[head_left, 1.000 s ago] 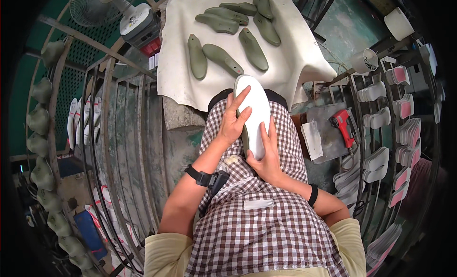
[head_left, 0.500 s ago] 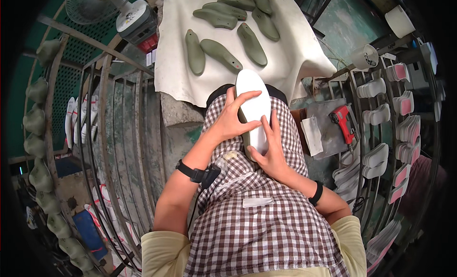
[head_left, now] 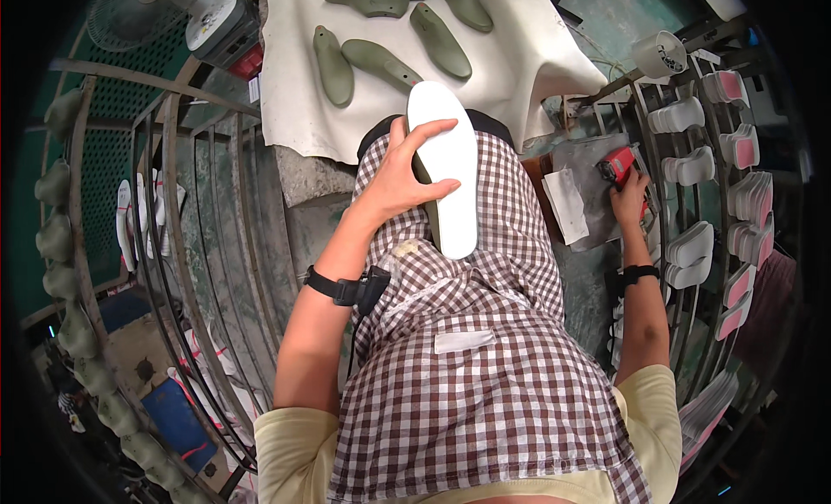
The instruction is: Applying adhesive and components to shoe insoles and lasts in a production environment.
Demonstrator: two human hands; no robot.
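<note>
My left hand [head_left: 405, 173] is closed round a green shoe last, sole up on my lap, with a white insole [head_left: 452, 162] lying flat over its bottom. The thumb and forefinger press across the insole; only a strip of the last's green side shows beside the fingers. Out to the right, my right hand [head_left: 630, 203] has its fingers wrapped round the handle of a red electric staple gun [head_left: 616, 166], which rests by a grey sheet at the rack. My fingers hide much of its handle.
Several green shoe lasts [head_left: 441, 42] lie on a cream cloth [head_left: 290, 88] ahead. Metal racks stand on both sides; the right one holds stacked insoles [head_left: 690, 255]. A white paper [head_left: 565, 206] lies right of my knee. A fan [head_left: 138, 17] stands far left.
My right hand has left the insole and reached right onto the staple gun. My left hand still holds the last and insole. The view has shifted slightly.
</note>
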